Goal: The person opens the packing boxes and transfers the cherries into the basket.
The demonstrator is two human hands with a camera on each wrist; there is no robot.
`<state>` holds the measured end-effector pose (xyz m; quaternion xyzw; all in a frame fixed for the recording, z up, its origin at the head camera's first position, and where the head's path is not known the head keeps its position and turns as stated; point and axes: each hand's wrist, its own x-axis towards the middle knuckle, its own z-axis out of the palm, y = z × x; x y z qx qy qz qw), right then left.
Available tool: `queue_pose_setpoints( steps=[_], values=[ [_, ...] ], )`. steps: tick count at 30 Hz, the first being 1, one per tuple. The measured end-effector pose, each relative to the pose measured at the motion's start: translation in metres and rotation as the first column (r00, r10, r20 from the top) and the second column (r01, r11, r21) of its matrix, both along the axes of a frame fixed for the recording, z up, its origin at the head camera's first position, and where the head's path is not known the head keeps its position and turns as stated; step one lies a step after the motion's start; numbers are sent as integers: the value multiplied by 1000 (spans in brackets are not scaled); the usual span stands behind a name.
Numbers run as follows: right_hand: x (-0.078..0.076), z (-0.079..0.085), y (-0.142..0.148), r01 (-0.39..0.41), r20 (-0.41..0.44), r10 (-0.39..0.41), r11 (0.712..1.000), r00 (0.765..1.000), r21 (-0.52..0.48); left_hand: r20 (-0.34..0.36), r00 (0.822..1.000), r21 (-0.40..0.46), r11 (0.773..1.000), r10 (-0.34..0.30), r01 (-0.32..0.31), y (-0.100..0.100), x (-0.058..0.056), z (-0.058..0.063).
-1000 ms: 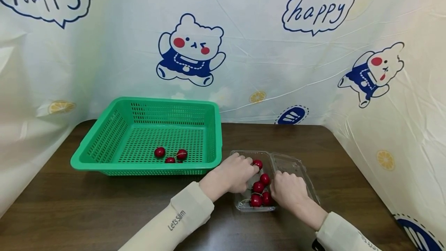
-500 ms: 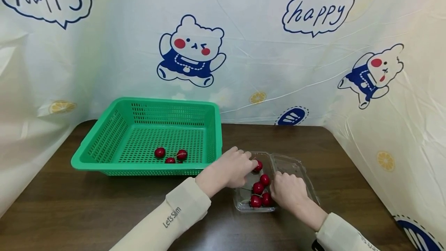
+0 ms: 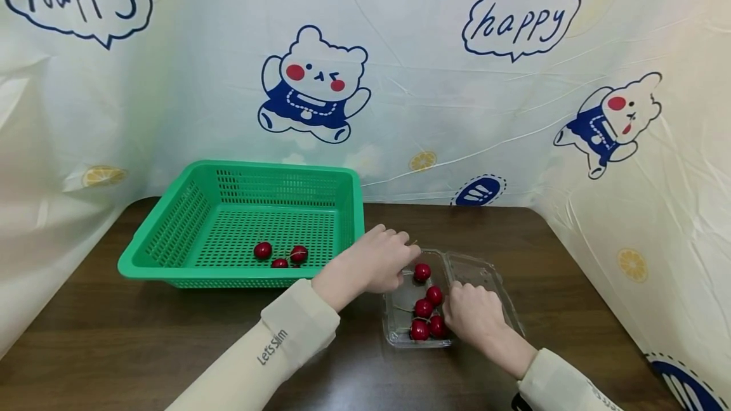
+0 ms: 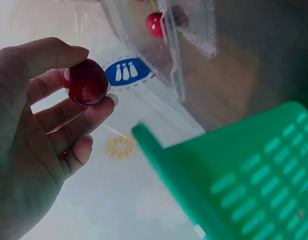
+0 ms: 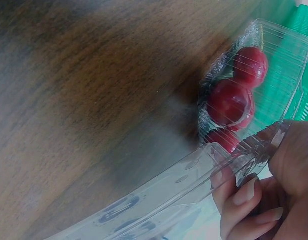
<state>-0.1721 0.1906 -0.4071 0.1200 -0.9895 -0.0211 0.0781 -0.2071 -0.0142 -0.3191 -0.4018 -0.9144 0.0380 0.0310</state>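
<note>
Cherry [image 4: 87,82] pinched near the clear box [image 3: 398,325]
Head: the left hand [image 3: 374,262], at the box's back left corner, hides it; five others [image 3: 423,308] lie inside. Left wrist: thumb [image 4: 51,56] and fingertips [image 4: 101,109] pinch it. Right wrist: curled fingers [image 5: 239,210] of the right hand [image 3: 473,311] grip the box's edge.

1. Held cherry [image 4: 87,82]: deep, dark red.
2. Clamshell cherries [image 3: 423,308]: red; stems [image 5: 262,37] yellowish green.
3. Basket cherries [image 3: 263,250]: dark red.
4. Plastic clamshell [image 3: 473,269]: colourless, transparent.
5. Perforated basket [image 3: 228,274]: bright green throughout, rows of slots patterning walls and floor.
6. Tabletop [image 3: 103,341]: dark brown, wood-grained.
7. Backdrop [image 3: 422,106]: white shading to pale blue and cream. Prints: bears [image 3: 305,99] outlined navy, red-cheeked, navy-clothed; navy-lettered "happy" bubbles [image 3: 522,19]; orange-yellow citrus slices [image 3: 422,160]; blue ovals [image 3: 480,190], white marks, dashed borders.
8. Sleeves [image 3: 245,366]: cream; dark lettering.
</note>
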Motion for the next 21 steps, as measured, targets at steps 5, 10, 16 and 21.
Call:
queue_pose_setpoints(
  steps=[5, 10, 16, 21],
  values=[
    [2, 0, 0, -15, -21, 16, 1000, 1000, 3, -15, 1000, 33, 999, 15, -15, -10, -4, 10],
    [2, 1, 0, -15, -18, 15, 1000, 1000, 2, -14, 999, 53, 998, 32, -31, -20, -7, 20],
    [1, 1, 0, -8, -13, 8, 1000, 1000, 4, -18, 998, 96, 994, 62, -60, -32, -12, 29],
    [1, 2, -1, -8, -7, 8, 1000, 1000, 1, -6, 997, 135, 988, 79, -77, -44, -15, 35]
  ],
)
